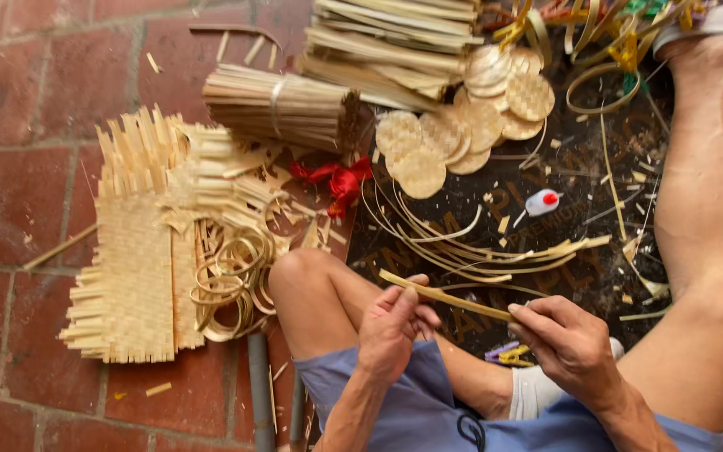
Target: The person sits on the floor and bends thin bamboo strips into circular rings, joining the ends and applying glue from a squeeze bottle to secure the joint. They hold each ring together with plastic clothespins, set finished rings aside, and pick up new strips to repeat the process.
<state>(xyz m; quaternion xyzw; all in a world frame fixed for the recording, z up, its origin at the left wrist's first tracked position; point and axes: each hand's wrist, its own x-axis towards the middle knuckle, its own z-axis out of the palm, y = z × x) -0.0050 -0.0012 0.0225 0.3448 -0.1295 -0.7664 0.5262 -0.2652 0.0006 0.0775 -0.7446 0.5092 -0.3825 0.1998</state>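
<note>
1. The person is wearing blue-grey shorts [416, 402] of soft cloth, showing along the bottom of the frame.
2. A dark drawstring [470, 431] is looping at the waistband, bottom centre.
3. Both forearms and both legs are going bare; no sleeves are showing.
4. The left hand [391, 326] and right hand [571, 343] are wearing no gloves, rings or watch.
5. A pale shoe [713, 21] is covering the foot at the upper right.

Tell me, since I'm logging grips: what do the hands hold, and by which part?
A thin bamboo strip: left hand pinches its near-left end, right hand its other end.
</note>
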